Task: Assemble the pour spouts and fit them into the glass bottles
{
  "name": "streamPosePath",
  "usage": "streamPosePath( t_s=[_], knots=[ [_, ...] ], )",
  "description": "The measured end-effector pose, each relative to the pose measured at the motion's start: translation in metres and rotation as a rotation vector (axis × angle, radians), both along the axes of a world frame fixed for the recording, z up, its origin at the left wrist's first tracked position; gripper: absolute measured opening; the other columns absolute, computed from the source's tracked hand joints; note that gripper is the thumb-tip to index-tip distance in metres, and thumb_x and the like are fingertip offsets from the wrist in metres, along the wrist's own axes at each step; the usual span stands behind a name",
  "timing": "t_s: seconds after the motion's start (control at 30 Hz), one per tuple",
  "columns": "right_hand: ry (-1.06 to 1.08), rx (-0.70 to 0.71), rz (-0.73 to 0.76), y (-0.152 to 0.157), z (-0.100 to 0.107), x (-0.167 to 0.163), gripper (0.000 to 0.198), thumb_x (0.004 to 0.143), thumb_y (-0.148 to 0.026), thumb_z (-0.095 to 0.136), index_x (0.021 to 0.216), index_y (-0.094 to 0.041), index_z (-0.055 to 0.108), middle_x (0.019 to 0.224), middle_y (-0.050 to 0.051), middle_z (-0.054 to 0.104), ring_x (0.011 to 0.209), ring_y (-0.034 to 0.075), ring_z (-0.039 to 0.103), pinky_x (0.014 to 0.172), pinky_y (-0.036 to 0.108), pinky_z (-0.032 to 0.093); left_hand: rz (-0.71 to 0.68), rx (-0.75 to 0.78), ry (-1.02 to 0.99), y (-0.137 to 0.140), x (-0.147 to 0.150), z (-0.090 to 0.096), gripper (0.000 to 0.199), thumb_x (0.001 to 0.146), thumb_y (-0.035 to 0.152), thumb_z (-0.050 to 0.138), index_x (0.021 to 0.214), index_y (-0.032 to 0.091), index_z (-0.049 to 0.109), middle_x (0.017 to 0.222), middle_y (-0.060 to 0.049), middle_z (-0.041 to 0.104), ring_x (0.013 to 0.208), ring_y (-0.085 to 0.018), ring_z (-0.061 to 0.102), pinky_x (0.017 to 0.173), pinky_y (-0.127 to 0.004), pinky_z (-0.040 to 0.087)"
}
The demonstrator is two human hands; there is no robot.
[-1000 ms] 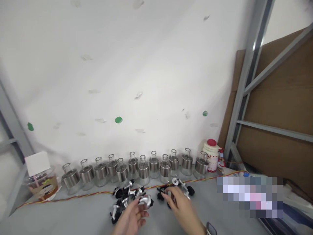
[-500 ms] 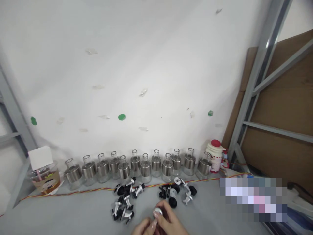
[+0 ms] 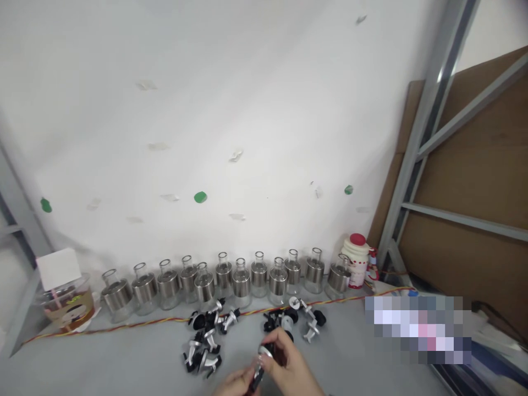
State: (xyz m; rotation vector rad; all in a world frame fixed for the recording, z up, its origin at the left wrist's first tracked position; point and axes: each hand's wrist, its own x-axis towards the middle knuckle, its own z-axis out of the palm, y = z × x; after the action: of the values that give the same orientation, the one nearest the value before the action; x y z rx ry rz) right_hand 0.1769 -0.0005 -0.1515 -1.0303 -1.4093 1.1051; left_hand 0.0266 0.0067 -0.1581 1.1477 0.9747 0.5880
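Note:
At the bottom centre, my right hand point(image 3: 291, 366) is closed, its fingers and thumb pinching a silver-and-black pour spout point(image 3: 258, 375). My left hand point(image 3: 237, 382) comes in from the lower left, fingers closed round the same spout's lower part. Some of the spout is hidden behind the fingers. Left of the hands lies a heap of silver-and-black pour spouts point(image 3: 209, 362). A second group of spouts and round black parts point(image 3: 289, 319) lies just beyond my right hand, which partly covers it.
Several glass bottles with metal sleeves point(image 3: 242, 283) stand along the wall. A twisted red-yellow wire point(image 3: 165, 320) crosses the grey table before them. A drink cup point(image 3: 68, 308) stands left, a white jar with a red lid point(image 3: 355, 258) right. A blurred patch point(image 3: 416, 330) covers something at right.
The spout in my hands has turned, and more of its black part shows. My left hand has shifted slightly left and down. The whole view has slid a little.

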Motion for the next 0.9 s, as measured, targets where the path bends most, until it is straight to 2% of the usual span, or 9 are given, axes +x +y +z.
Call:
streamPosePath(
  t_s=[0.07,0.13,0.2,0.27,0.37,0.47,0.6,0.73,0.9],
  knots=[
    [0.052,0.004,-0.147,0.008,0.009,0.01,0.025,0.065,-0.038,0.067,0.073,-0.018,0.053,0.062,-0.004,0.05,0.06,0.012,0.046,0.056,0.022,0.037,-0.039,0.041,-0.028,0.004,0.005,0.008,0.062,0.049,0.082,0.042,0.044,0.021,0.035,0.038,0.007,0.03,0.037,-0.006,0.027,0.043,-0.021,0.022],
    [0.166,-0.01,-0.369,0.018,0.019,0.027,0.031,0.06,-0.042,0.07,0.067,-0.019,0.051,0.056,-0.005,0.048,0.051,0.011,0.044,0.048,0.021,0.035,-0.043,0.098,-0.005,0.011,0.01,0.015,0.059,0.058,0.079,0.035,0.046,0.022,0.034,0.038,0.008,0.027,0.035,-0.007,0.026,0.041,-0.022,0.025],
    [0.298,-0.049,-0.545,0.029,0.028,0.047,0.035,0.059,-0.047,0.069,0.069,-0.019,0.05,0.048,-0.009,0.043,0.041,0.008,0.037,0.039,0.02,0.028,-0.031,0.195,0.06,0.019,0.014,0.018,0.051,0.067,0.069,0.04,0.05,0.02,0.042,0.041,0.007,0.033,0.037,-0.009,0.032,0.043,-0.023,0.028],
    [0.346,-0.065,-0.6,0.037,0.031,0.063,0.037,0.062,-0.05,0.066,0.073,-0.02,0.048,0.043,-0.01,0.04,0.036,0.007,0.033,0.035,0.019,0.024,-0.007,0.331,0.146,0.026,0.019,0.017,0.036,0.068,0.052,0.053,0.058,0.018,0.054,0.052,0.003,0.045,0.05,-0.012,0.043,0.053,-0.024,0.035],
    [0.367,-0.083,-0.59,0.043,0.029,0.072,0.038,0.064,-0.051,0.064,0.076,-0.02,0.046,0.042,-0.01,0.044,0.034,0.008,0.038,0.034,0.019,0.027,0.028,0.502,0.26,0.032,0.03,0.013,0.013,0.066,0.027,0.06,0.074,0.018,0.066,0.077,-0.003,0.054,0.077,-0.018,0.05,0.076,-0.029,0.036],
    [0.376,-0.111,-0.516,0.042,0.025,0.065,0.041,0.06,-0.051,0.067,0.078,-0.019,0.048,0.047,-0.006,0.053,0.038,0.011,0.047,0.037,0.02,0.035,0.046,0.68,0.42,0.03,0.039,0.015,0.029,0.072,0.024,0.055,0.099,0.02,0.063,0.095,-0.007,0.056,0.091,-0.022,0.051,0.087,-0.033,0.035],
    [0.368,-0.181,-0.355,0.034,0.021,0.046,0.037,0.06,-0.049,0.069,0.068,-0.018,0.049,0.053,-0.001,0.06,0.044,0.015,0.056,0.044,0.025,0.044,0.152,0.92,0.575,0.025,0.043,0.028,0.046,0.081,0.038,0.046,0.122,0.016,0.044,0.11,-0.011,0.054,0.1,-0.023,0.051,0.088,-0.036,0.039],
    [0.286,-0.186,-0.278,0.023,0.018,0.029,0.041,0.064,-0.054,0.063,0.054,-0.019,0.044,0.04,-0.006,0.047,0.034,0.009,0.043,0.034,0.02,0.032,0.146,1.022,0.514,0.018,0.045,0.035,0.046,0.082,0.036,0.049,0.122,0.015,0.039,0.116,-0.012,0.053,0.101,-0.021,0.053,0.088,-0.033,0.041],
    [0.269,-0.153,-0.189,0.015,0.021,0.022,0.047,0.068,-0.066,0.05,0.063,-0.019,0.051,0.034,-0.01,0.033,0.03,0.006,0.025,0.032,0.02,0.017,0.145,1.135,0.525,0.013,0.048,0.044,0.032,0.086,0.034,0.042,0.112,0.017,0.045,0.106,-0.01,0.059,0.096,-0.019,0.056,0.082,-0.03,0.045]
  ],
)
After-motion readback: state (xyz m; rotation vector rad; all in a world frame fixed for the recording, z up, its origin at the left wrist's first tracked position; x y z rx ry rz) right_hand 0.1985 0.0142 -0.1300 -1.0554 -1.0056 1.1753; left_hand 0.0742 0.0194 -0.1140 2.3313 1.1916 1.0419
